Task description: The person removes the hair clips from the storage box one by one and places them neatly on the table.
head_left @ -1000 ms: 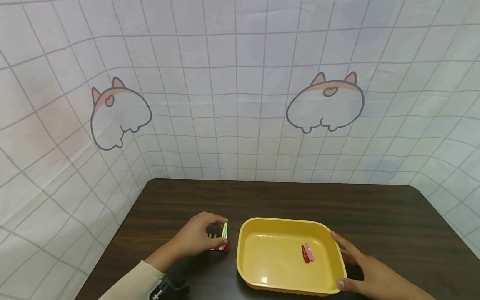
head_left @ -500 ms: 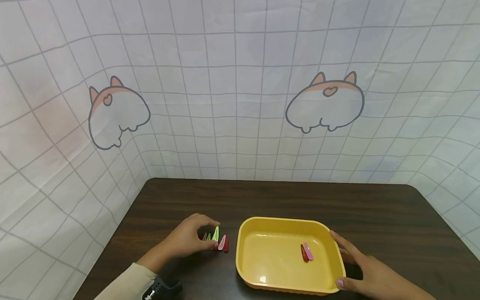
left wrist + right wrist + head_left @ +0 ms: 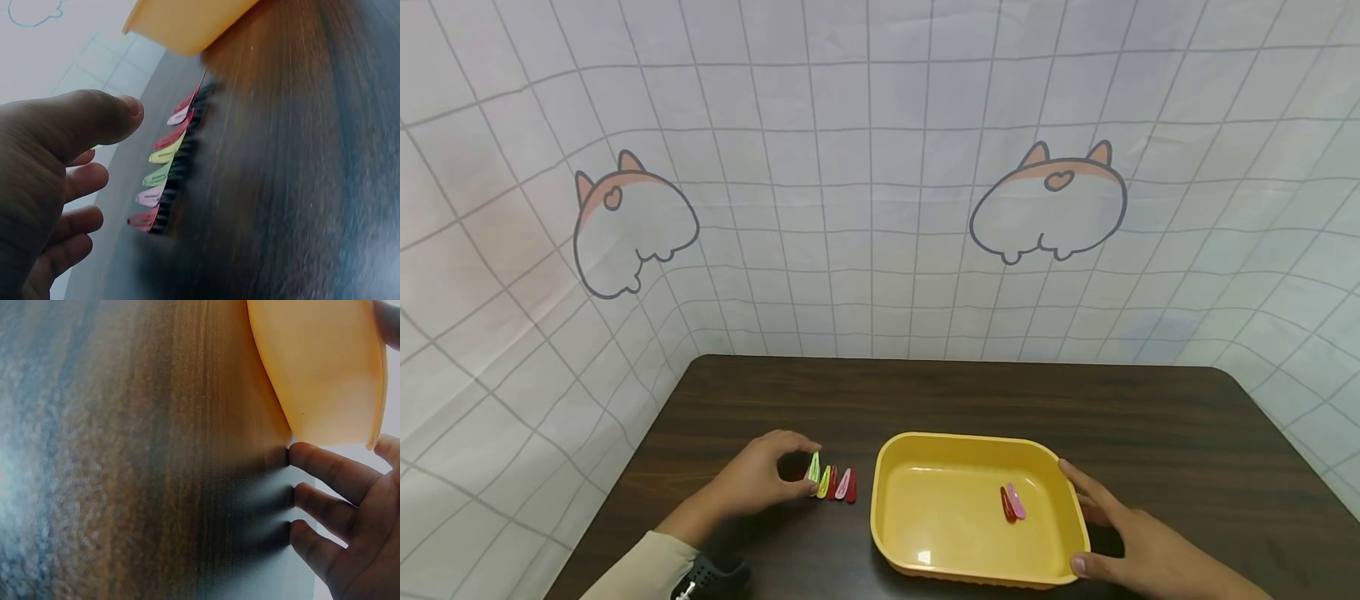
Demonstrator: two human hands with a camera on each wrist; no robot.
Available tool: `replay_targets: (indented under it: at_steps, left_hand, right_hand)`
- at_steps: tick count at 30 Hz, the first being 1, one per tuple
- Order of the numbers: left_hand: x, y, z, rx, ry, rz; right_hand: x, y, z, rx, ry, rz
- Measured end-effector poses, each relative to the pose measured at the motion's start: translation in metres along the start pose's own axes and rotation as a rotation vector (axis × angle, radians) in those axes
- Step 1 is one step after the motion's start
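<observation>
My left hand (image 3: 756, 475) pinches a bright green snap hair clip (image 3: 814, 465) between thumb and index fingertip, at the left part of a row of hair clips. In the left wrist view the thumb of that hand (image 3: 81, 122) hides the pinched clip. The row of hair clips stands on edge: a yellow clip (image 3: 165, 153), a green clip (image 3: 156, 177), pink clips and red clips. With spread fingers my right hand (image 3: 1135, 546) rests against the right end of a yellow tray (image 3: 970, 575), thumb and index finger at its rim.
Inside the tray lie a red hair clip (image 3: 1008, 505) and a pink hair clip (image 3: 1016, 502), side by side. A dark wood-grain table (image 3: 955, 392) carries everything. Behind it hangs a white checked cloth (image 3: 895, 208) with printed corgi backs.
My left hand has moved left along the row with the bright green hair clip, uncovering the yellow, red and pink clips at the right. My right hand and the tray have stayed put.
</observation>
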State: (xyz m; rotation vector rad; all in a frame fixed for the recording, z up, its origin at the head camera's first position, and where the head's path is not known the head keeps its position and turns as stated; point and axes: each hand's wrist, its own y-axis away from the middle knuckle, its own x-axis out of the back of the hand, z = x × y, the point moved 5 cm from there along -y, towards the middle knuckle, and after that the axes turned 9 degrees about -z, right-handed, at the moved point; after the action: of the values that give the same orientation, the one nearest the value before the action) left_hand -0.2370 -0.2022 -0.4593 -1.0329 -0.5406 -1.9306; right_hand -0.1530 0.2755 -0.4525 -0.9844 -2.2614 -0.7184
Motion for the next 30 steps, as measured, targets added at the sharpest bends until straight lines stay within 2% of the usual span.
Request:
replay_targets:
  at_steps: [11, 23, 30]
  left_hand:
    - [0.003, 0.009, -0.013, -0.030, -0.041, -0.007]
    - [0.010, 0.018, -0.025, 0.000, -0.047, -0.014]
    - [0.009, 0.020, -0.031, 0.052, -0.053, -0.035]
  right_hand:
    - [-0.002, 0.000, -0.002, -0.004, 0.002, 0.004]
    - [-0.002, 0.001, -0.002, 0.002, -0.005, 0.007]
    - [-0.002, 0.001, -0.001, -0.002, 0.010, 0.011]
